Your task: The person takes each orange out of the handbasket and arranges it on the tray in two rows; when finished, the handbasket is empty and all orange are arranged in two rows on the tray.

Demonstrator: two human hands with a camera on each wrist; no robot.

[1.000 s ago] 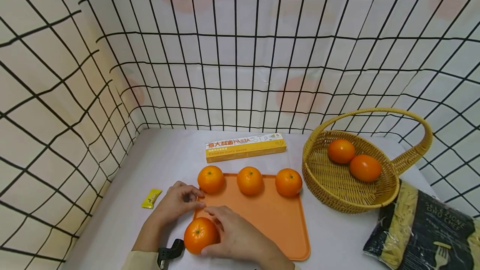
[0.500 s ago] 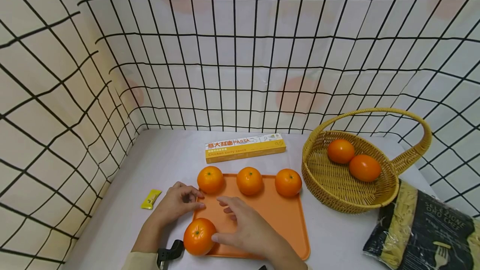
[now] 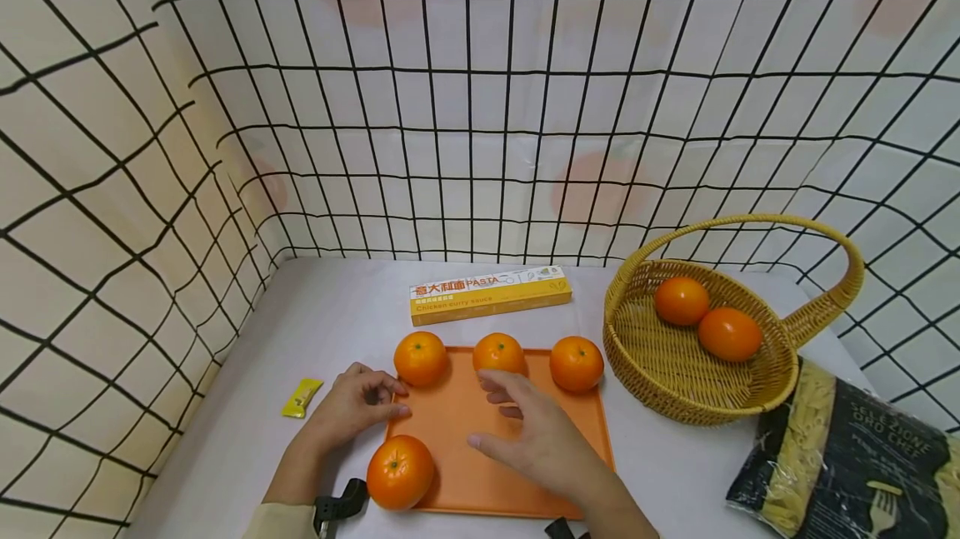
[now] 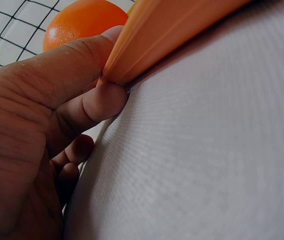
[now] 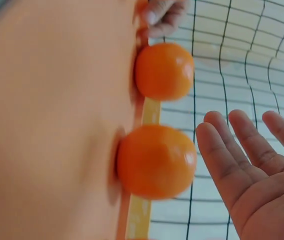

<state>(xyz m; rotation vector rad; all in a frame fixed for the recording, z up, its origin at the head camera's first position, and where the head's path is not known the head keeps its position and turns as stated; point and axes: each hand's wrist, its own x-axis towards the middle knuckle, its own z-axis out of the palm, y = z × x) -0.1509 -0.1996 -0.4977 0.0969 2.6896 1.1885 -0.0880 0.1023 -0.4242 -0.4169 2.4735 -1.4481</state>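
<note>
An orange tray (image 3: 465,464) lies on the white-covered table. My left hand (image 3: 358,407) pinches its left rim between thumb and finger, as the left wrist view shows at the tray (image 4: 147,40). Along the far edge sit three oranges: a left one (image 3: 421,359), a middle one (image 3: 495,349) partly behind my right fingertips, and a right one (image 3: 577,364). Another orange (image 3: 401,472) rests on the near left corner. My right hand (image 3: 536,439) hovers above the tray, fingers spread and holding nothing. In the right wrist view its fingers (image 5: 259,145) are apart from the nearest orange (image 5: 157,161).
Behind the tray lies a yellow pasta box (image 3: 491,297). A wicker basket (image 3: 637,372) with two smooth orange-red fruits (image 3: 730,335) stands at right, beside a pasta bag (image 3: 847,456). A small yellow packet (image 3: 302,398) lies at left. Black-gridded walls (image 3: 495,106) enclose the table.
My right hand has let go of the near left orange and moved right and away over the tray. That orange stays at the corner. My left hand has stayed at the left rim.
</note>
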